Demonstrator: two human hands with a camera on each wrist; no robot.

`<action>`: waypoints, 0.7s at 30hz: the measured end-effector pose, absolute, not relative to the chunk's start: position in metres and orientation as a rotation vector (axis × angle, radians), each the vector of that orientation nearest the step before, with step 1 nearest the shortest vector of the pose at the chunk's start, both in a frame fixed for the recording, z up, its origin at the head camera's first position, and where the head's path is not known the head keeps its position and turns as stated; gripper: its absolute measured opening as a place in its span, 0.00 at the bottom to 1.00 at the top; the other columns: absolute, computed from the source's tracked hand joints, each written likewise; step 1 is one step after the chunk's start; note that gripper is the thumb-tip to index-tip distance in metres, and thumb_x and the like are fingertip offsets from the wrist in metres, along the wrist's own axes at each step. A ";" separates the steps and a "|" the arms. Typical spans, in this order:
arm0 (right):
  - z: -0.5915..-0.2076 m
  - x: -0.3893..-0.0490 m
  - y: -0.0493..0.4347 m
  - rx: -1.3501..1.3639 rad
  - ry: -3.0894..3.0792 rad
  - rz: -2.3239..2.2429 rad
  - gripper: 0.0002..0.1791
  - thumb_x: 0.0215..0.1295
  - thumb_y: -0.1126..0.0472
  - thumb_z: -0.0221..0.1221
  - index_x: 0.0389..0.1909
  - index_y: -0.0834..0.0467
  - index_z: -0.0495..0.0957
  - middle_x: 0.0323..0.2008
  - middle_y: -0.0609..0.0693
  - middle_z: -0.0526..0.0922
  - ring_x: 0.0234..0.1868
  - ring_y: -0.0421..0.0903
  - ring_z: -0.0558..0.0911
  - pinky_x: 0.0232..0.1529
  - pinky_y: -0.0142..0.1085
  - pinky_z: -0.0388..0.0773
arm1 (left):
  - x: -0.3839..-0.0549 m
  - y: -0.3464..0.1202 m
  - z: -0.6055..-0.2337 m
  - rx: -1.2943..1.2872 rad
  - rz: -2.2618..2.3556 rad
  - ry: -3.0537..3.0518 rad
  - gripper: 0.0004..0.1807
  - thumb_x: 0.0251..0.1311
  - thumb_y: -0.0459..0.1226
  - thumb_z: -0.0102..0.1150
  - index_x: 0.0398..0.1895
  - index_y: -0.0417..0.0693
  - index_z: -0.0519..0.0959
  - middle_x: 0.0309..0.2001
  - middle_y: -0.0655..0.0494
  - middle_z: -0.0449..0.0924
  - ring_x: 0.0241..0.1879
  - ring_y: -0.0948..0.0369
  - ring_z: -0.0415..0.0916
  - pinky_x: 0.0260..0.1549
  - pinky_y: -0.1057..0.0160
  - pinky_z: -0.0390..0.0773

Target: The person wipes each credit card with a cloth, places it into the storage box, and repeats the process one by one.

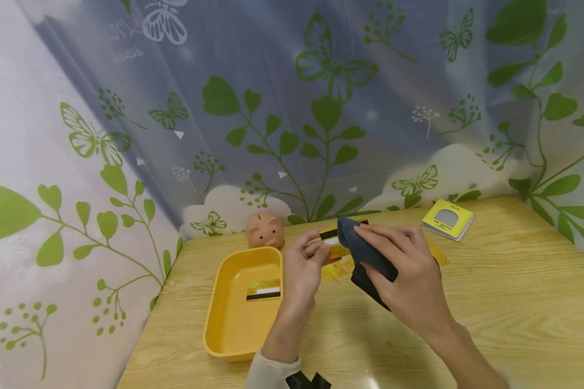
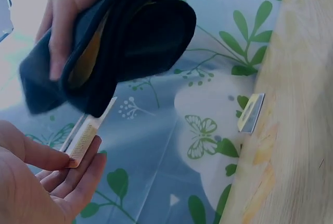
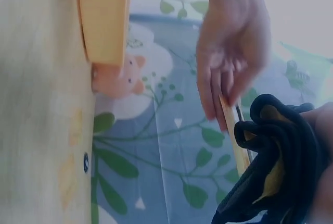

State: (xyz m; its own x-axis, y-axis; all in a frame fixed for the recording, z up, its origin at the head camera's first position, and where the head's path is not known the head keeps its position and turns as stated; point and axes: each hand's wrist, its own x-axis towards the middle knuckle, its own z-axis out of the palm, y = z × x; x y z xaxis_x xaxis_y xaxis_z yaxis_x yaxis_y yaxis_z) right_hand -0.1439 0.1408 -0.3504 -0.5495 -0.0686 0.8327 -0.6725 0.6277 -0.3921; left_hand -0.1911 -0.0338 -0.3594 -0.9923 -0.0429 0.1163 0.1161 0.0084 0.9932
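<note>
1. Left hand [image 1: 297, 275] pinches a card [image 1: 330, 242], held above the table [image 1: 511, 302].
2. Right hand [image 1: 413, 278] grips a folded dark cloth [image 1: 370, 254], which covers part of that card in head view.
3. Wrist views reveal yellow lining [image 3: 274, 177] in the folds; head view, dark outside only.
4. Yellow tray [image 1: 236, 329]: striped second card [image 1: 264, 290] inside, near right wall; head view alone shows it.

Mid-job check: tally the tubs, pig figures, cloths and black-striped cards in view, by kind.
Yellow tub: 1
Pig figure: 1
Dark cloth: 1
Black-striped cards: 2 visible (one in the tub, one in the left hand)
Total: 5
</note>
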 end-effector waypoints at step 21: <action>-0.367 -0.160 0.145 0.547 -2.099 0.875 0.36 0.49 0.73 0.78 0.62 0.53 0.84 0.57 0.51 0.84 0.49 0.52 0.74 0.45 0.47 0.80 | -0.189 -0.026 -0.363 -0.128 -2.126 -2.192 0.18 0.72 0.27 0.58 0.63 0.36 0.79 0.47 0.43 0.88 0.44 0.56 0.85 0.44 0.62 0.83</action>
